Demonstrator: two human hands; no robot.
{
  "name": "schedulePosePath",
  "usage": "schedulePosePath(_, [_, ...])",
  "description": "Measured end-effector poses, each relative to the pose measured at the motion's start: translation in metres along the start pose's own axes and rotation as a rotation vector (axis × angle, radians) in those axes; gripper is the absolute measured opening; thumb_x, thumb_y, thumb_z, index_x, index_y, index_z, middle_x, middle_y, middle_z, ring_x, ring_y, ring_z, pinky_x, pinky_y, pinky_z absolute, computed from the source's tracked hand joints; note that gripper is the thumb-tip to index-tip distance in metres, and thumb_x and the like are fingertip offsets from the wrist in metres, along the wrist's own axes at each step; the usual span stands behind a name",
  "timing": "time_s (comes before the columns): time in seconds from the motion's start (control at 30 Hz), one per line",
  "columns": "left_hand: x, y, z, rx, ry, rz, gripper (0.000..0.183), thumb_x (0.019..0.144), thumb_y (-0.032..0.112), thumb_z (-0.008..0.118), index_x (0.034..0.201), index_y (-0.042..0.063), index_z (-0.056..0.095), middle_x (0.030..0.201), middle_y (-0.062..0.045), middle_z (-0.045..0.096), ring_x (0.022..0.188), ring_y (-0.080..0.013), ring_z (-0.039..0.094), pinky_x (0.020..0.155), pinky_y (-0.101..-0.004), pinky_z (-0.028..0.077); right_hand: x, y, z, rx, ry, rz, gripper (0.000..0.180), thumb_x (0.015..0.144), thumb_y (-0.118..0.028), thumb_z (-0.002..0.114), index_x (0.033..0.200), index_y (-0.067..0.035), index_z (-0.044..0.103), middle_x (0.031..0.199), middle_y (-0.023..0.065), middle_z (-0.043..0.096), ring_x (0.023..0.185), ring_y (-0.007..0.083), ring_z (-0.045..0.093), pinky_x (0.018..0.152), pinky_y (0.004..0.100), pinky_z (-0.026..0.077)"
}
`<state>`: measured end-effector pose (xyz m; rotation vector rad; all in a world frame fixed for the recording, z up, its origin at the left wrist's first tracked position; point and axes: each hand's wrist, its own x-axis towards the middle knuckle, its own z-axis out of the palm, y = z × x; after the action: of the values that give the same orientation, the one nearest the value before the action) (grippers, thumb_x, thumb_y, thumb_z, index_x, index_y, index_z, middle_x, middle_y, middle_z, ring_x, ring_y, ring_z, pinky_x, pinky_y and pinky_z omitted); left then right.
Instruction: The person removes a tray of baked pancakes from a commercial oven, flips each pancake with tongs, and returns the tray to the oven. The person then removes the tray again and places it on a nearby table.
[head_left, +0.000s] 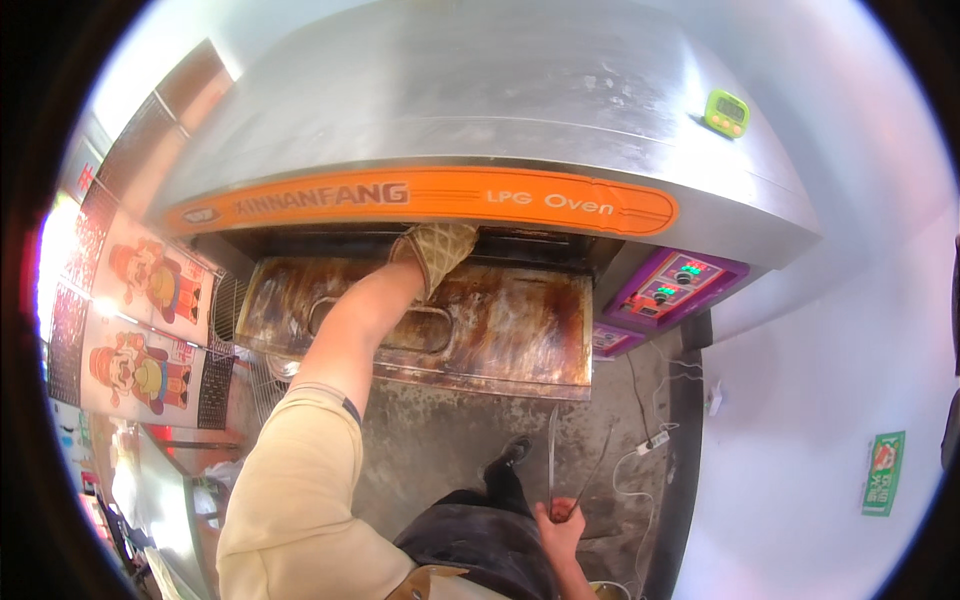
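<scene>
My left hand (442, 251) wears a quilted tan oven mitt and reaches into the opening of a steel gas oven (487, 90), under its orange front strip. The mitt's tip is hidden inside, so what it touches there cannot be seen. Beneath that arm the browned metal oven door (517, 322) is folded down, with an oval recess in its middle. Low on the right, my right hand (562, 521) grips a pair of metal tongs (553, 457). Their two arms are spread and point toward the door's front edge, with nothing between them.
A purple control panel (679, 281) with lit displays is right of the opening. A green timer (726, 114) sticks to the oven's steel front. A power strip (652, 442) and cables lie on the floor at right. Decorated hanging panels (142, 367) are at left, beside a wire rack (266, 386).
</scene>
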<state>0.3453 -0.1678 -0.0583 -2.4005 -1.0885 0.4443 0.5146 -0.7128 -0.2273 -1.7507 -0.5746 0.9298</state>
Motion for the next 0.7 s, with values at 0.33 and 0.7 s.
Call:
schedulePosePath(0.33, [-0.085,0.043,0.001,-0.032,0.242,0.117,0.023,0.098,0.017,0.064,0.107,0.002,0.08,0.107,-0.016,0.076,0.103,-0.0315,0.073,0.089,-0.0443,0.058,-0.019,0.01,-0.01,0.054,-0.139,-0.018,0.038,0.092,-0.008,0.089,0.119,0.002,0.065,0.091,-0.0014,0.062,0.077,0.0057,0.055,0.069,0.0238,0.047])
schedulePosePath(0.7, [-0.214,0.088,-0.015,0.143,0.337,0.124,0.016,0.092,0.021,0.067,0.088,0.011,0.079,0.085,-0.007,0.07,0.084,-0.0256,0.067,0.074,-0.041,0.051,-0.054,-0.007,-0.017,0.088,-0.279,0.106,0.038,0.097,-0.007,0.081,0.12,-0.002,0.051,0.09,0.0056,0.062,0.058,0.0113,0.059,0.051,0.0283,0.049])
